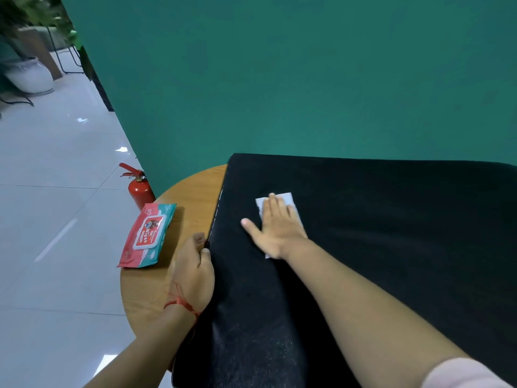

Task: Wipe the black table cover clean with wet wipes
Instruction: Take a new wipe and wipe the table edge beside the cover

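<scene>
Black table cover [391, 247]: draped over a round wooden table [193, 197], its left edge running straight across the tabletop and its near side falling off the table toward the person.
Right hand [275, 228]: lies flat on the cover's left-centre area, fingers straight and thumb splayed wide, pressing a white wet wipe [288, 198] against the cloth.
Wet wipe: sits well inside the cover, clear of all its edges, with corners showing beyond the fingertips and at the wrist.
Left hand [193, 267]: grips the cover's left edge, fingers curled over the hem; a red string bracelet [181, 303] circles the wrist.
Pack of wet wipes [147, 235]: red and teal, lid closed, lying on bare wood left of the cover, near the table's rim and apart from the cloth.
Open room: broad dark cloth stretches right of the wipe and beyond it to the cover's far edge.
Green backdrop [279, 79]: rises directly behind the cover's far edge.
Fire extinguisher [140, 190]: red, standing on the pale tiled floor [56, 219] left of the cover, beyond the table's rim.
</scene>
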Demonstrator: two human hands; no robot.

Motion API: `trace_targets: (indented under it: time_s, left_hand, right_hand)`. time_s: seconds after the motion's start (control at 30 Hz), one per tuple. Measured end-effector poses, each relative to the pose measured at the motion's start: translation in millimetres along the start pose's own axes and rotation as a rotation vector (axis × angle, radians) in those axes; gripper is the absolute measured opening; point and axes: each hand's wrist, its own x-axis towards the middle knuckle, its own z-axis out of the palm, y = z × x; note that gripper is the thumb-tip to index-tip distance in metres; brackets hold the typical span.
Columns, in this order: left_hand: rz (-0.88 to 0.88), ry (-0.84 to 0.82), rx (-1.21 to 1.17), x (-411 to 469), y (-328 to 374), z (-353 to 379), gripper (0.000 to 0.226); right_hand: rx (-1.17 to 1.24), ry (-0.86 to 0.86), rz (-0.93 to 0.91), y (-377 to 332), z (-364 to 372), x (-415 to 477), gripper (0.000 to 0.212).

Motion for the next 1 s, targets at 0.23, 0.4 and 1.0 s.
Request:
trace_targets:
  time_s: [0.23,0.4,1.0]
  left_hand:
    - [0.041,0.070,-0.058,-2,8,-4,0.039]
    - [0.029,0.090,-0.055,-3,18,-5,0.029]
    - [-0.009,-0.062,0.086,-3,19,-8,0.042]
  right_hand:
    - [0.038,-0.042,-0.277,-89,19,13,0.096]
    - [0.071,-0.065,-0.370,-102,25,16,0.087]
    - [0.038,0.050,0.070,128,-34,71,0.084]
